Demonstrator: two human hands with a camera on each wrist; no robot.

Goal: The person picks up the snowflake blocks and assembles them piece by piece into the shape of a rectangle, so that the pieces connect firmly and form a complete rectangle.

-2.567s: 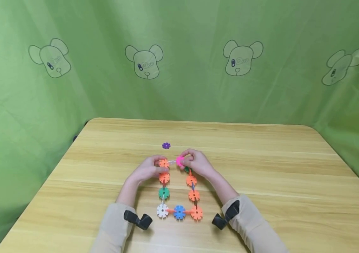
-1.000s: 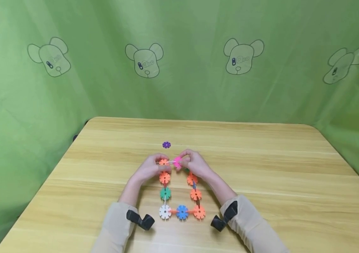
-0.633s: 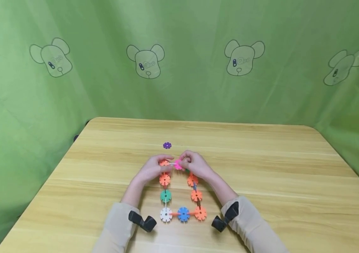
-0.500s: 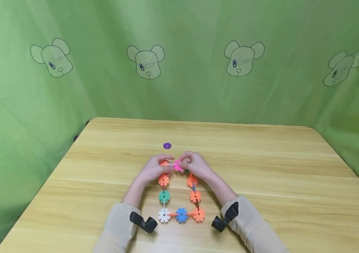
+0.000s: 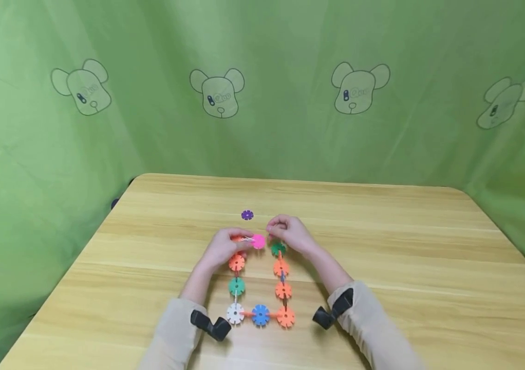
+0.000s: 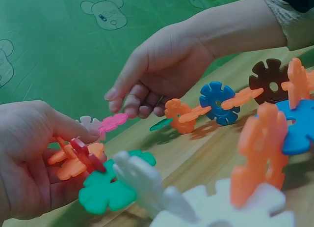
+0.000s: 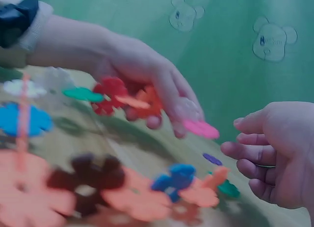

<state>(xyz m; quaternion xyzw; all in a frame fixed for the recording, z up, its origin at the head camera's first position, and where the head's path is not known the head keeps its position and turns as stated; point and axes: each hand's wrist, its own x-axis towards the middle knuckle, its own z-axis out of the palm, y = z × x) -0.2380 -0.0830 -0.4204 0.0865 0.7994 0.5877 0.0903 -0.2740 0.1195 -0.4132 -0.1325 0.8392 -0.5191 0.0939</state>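
Note:
A chain of slotted plastic snowflake discs, joined edge to face, forms an almost closed frame on the table. My left hand grips its upper left part, thumb at a whitish disc and fingers around an orange disc. A pink disc sticks out from the whitish one at that end. Apart from it, my right hand hovers with loosely curled fingers and holds nothing, just above the green disc at the chain's other end. A gap separates the pink and green discs.
One loose purple disc lies beyond the hands. Nearest the body, the chain's bottom row has a white disc, a blue disc and an orange disc. Green cloth hangs behind the wooden table.
My right hand has let go of the pink disc and moved off to the right, uncovering the green disc. My left hand still holds the chain's upper left part.

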